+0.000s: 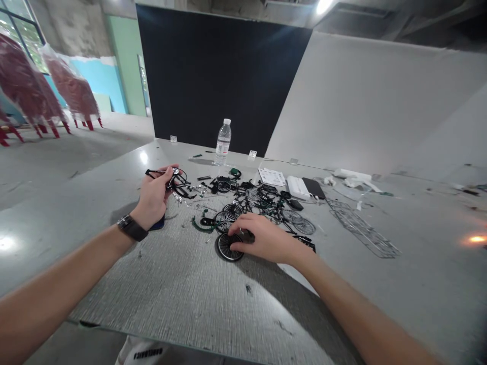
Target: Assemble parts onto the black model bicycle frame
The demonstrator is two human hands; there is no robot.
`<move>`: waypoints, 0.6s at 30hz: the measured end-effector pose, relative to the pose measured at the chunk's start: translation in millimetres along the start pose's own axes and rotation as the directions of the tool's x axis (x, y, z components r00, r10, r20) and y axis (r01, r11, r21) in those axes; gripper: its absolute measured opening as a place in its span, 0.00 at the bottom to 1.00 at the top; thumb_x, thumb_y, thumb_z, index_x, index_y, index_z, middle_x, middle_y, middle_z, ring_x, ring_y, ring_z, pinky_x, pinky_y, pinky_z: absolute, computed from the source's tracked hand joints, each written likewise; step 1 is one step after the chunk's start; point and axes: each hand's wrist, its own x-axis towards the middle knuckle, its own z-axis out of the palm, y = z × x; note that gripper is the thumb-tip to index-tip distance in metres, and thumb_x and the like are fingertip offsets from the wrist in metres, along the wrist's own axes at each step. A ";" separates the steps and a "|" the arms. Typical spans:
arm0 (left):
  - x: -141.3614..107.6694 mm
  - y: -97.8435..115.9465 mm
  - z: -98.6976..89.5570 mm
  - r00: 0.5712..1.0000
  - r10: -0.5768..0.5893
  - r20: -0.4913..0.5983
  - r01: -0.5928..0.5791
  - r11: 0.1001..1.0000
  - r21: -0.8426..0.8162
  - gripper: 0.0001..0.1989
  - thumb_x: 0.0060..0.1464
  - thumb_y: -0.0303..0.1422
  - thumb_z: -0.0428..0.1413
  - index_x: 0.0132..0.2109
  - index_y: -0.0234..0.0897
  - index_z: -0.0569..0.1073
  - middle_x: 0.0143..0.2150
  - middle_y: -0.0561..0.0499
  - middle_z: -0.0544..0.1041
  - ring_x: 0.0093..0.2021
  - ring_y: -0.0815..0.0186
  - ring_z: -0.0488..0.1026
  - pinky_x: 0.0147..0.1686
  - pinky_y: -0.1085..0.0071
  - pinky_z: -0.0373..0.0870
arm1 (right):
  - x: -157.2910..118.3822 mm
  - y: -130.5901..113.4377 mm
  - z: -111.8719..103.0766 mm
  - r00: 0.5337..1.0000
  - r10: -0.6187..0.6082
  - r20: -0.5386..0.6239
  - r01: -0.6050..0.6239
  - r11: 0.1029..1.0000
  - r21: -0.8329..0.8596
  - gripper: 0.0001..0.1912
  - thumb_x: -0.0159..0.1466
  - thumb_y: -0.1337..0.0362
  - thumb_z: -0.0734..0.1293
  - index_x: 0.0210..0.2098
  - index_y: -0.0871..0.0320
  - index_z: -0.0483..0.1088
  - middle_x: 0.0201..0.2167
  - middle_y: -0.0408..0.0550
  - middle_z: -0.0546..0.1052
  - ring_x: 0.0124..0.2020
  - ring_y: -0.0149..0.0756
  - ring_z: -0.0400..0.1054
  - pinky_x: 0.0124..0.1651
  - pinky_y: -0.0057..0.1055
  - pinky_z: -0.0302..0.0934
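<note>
My left hand point(155, 195), with a dark watch on its wrist, grips a small black bicycle frame part point(181, 183) above the left side of the table. The fingers of my right hand point(256, 235) are curved over a small black spoked wheel point(225, 247) near the front of the parts pile. Thumb and fingertips are at the wheel's right side; whether they grip it cannot be made out. Behind it lie another spoked wheel point(224, 221), a green curved part point(198, 226) and many small black bicycle parts point(266, 198).
A water bottle point(223, 144) stands at the back. Right of the pile are a printed sheet point(271, 177), a white box point(298, 187), a dark flat device point(313, 188) and a wire rack point(361, 228). A dark blue object point(158, 223) lies under my left hand.
</note>
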 end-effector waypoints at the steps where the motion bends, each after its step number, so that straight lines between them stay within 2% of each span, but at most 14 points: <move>1: -0.8 0.2 0.1 1.000 -0.002 0.004 0.002 1.000 0.003 0.04 0.57 0.29 0.62 0.40 0.35 0.81 0.36 0.52 0.79 0.26 0.75 0.67 0.25 0.78 0.64 | -0.1 -1.6 0.1 1.000 -0.013 0.007 0.013 1.000 0.000 0.13 0.65 0.53 0.72 0.45 0.52 0.77 0.45 0.49 0.77 0.48 0.44 0.69 0.47 0.38 0.63; 8: -2.3 0.0 1.7 1.000 -0.002 0.014 0.002 1.000 -0.002 0.04 0.57 0.28 0.62 0.39 0.35 0.81 0.36 0.51 0.79 0.26 0.75 0.67 0.26 0.77 0.64 | 0.5 -5.6 1.7 0.999 -0.039 0.011 0.040 0.999 -0.028 0.10 0.66 0.56 0.71 0.44 0.53 0.77 0.45 0.49 0.78 0.48 0.43 0.70 0.48 0.39 0.63; 12: -3.0 -0.3 1.6 1.000 -0.008 0.014 0.008 1.000 -0.005 0.04 0.58 0.28 0.61 0.39 0.35 0.82 0.36 0.52 0.79 0.27 0.75 0.67 0.27 0.76 0.63 | 0.7 -1.6 2.1 1.000 -0.027 0.011 0.027 0.999 -0.033 0.12 0.67 0.53 0.70 0.45 0.53 0.77 0.45 0.49 0.78 0.47 0.43 0.70 0.46 0.38 0.64; 15: -3.6 -1.4 1.7 1.000 -0.004 0.031 0.004 1.000 -0.003 0.04 0.57 0.29 0.62 0.39 0.36 0.82 0.36 0.52 0.79 0.27 0.75 0.67 0.27 0.76 0.63 | 8.0 -1.9 1.3 0.997 -0.052 -0.054 0.050 0.998 -0.032 0.11 0.68 0.54 0.68 0.44 0.53 0.77 0.44 0.49 0.79 0.47 0.42 0.70 0.47 0.38 0.64; 18: -3.7 -2.7 1.6 0.999 -0.006 0.045 0.005 1.000 0.004 0.04 0.57 0.30 0.62 0.40 0.36 0.82 0.37 0.52 0.79 0.28 0.74 0.67 0.27 0.76 0.64 | 23.6 -4.4 -6.8 0.988 -0.062 -0.141 0.044 0.991 -0.127 0.12 0.72 0.58 0.63 0.43 0.55 0.78 0.43 0.51 0.80 0.47 0.43 0.70 0.49 0.41 0.64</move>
